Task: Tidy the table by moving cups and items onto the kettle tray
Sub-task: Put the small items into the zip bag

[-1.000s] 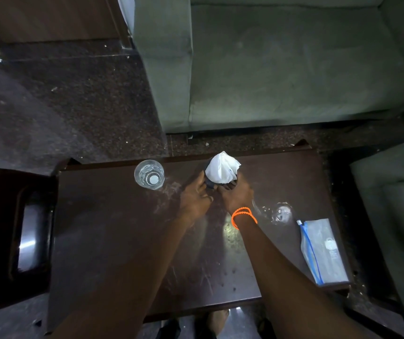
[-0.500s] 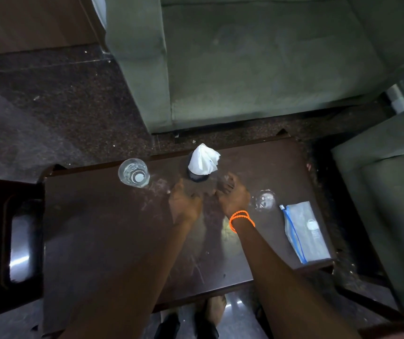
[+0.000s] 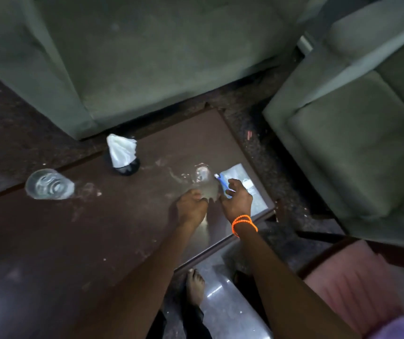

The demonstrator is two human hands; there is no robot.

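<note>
Both hands are together over the right part of the dark wooden table (image 3: 78,236), on either side of a clear drinking glass (image 3: 204,184) that stands there. The left hand (image 3: 191,207) has its fingers curled against the near side of that glass and seems to grip its base, though motion blur makes the exact contact hard to read. The right hand (image 3: 236,200), with orange bead bracelets (image 3: 243,223) round the wrist, hovers just beside the glass with fingers spread and relaxed, holding nothing; its fingertips lie over the near edge of a clear zip pouch with a blue strip (image 3: 247,182). That pouch lies flat just beyond and to the right of the right hand, near the table's corner. Further from the hands, up and to the left of the left hand, a dark cup stuffed with a white tissue (image 3: 122,152) stands upright near the table's far edge. Well to the left of both hands a second clear glass (image 3: 48,185) stands on the table, with pale smears on the wood beside it. Beyond the table sit a green sofa (image 3: 171,57) and, off past the right hand, a green armchair (image 3: 355,143). Below the arms a bare foot (image 3: 195,287) rests on the shiny floor, and a pink cushion (image 3: 352,280) shows near the right forearm.
</note>
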